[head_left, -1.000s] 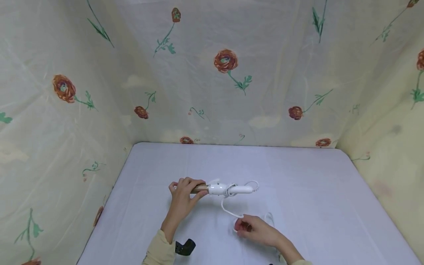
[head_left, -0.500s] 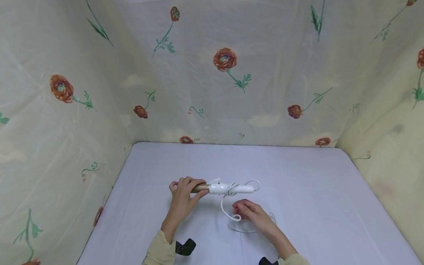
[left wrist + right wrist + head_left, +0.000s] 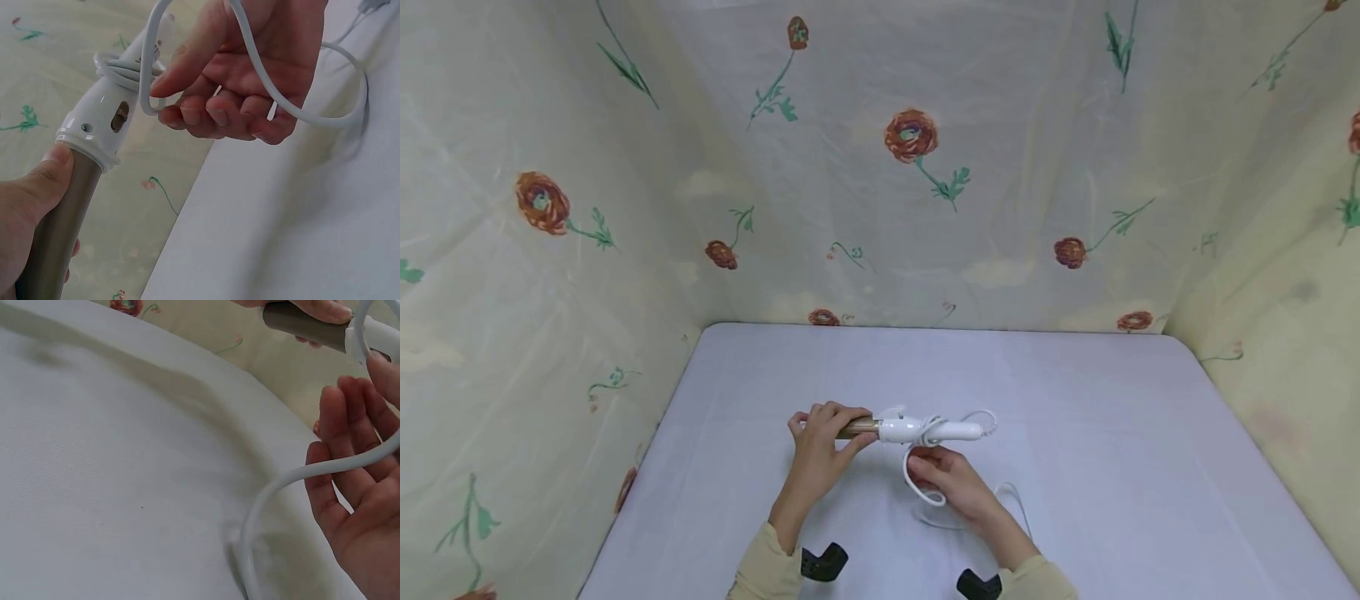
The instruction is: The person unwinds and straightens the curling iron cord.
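Note:
A curling iron [image 3: 891, 430] with a white handle and a bronze barrel [image 3: 65, 212] is held level above the table. My left hand [image 3: 820, 446] grips the barrel, its thumb close to the handle's collar. White cord [image 3: 932, 500] is wound round the handle [image 3: 97, 112] in a few turns. Just below the handle my right hand [image 3: 953, 482] pinches the cord between thumb and forefinger, with the other fingers half curled. A slack loop of the cord [image 3: 325, 467] crosses in front of the right palm.
The white-covered table [image 3: 1112, 433] lies below. Loose cord trails on it beneath my right forearm. Black wrist devices [image 3: 824, 563] sit at both cuffs. A flower-patterned curtain [image 3: 1000, 167] encloses the table's back and sides.
My right hand has let the cord slip, then moved up and left to the cord just under the handle. My left hand keeps its grip on the barrel, almost still.

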The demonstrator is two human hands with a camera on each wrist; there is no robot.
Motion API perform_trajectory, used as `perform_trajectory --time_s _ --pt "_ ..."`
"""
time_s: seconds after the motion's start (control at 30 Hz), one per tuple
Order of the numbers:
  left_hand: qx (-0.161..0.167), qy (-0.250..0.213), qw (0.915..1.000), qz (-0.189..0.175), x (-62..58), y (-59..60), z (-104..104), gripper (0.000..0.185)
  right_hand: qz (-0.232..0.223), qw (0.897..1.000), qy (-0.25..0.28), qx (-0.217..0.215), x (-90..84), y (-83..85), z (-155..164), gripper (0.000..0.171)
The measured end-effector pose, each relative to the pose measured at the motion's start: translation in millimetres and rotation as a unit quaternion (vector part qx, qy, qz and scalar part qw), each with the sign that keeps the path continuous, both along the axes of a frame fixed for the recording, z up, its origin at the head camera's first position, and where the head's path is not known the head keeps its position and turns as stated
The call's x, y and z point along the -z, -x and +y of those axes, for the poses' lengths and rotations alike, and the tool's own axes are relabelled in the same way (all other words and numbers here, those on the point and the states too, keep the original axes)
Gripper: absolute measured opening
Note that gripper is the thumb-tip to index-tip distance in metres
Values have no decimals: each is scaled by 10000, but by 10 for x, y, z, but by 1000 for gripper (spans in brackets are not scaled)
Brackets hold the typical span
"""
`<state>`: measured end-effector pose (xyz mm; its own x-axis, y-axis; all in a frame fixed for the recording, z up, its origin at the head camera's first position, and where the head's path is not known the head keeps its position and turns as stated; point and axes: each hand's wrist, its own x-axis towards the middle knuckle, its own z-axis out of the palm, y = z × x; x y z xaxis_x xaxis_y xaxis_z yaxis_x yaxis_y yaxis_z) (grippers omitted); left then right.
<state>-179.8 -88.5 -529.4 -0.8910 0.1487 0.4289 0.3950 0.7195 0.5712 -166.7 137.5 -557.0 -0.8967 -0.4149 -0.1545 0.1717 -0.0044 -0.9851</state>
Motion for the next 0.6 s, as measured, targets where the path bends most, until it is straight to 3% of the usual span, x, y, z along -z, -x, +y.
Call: perform_trajectory --time_s 0.27,0.47,0.6 --pt "51 -49 9999 103 5 -9 -1 33 -428 9977 501 -128 36 6 -59 47" --pt "76 -36 9999 108 16 -9 8 34 -770 9919 995 -180 25 -9 -74 19" --pt "57 -8 10000 74 10 -11 15 34 -947 9888 1145 -119 20 -26 -81 10"
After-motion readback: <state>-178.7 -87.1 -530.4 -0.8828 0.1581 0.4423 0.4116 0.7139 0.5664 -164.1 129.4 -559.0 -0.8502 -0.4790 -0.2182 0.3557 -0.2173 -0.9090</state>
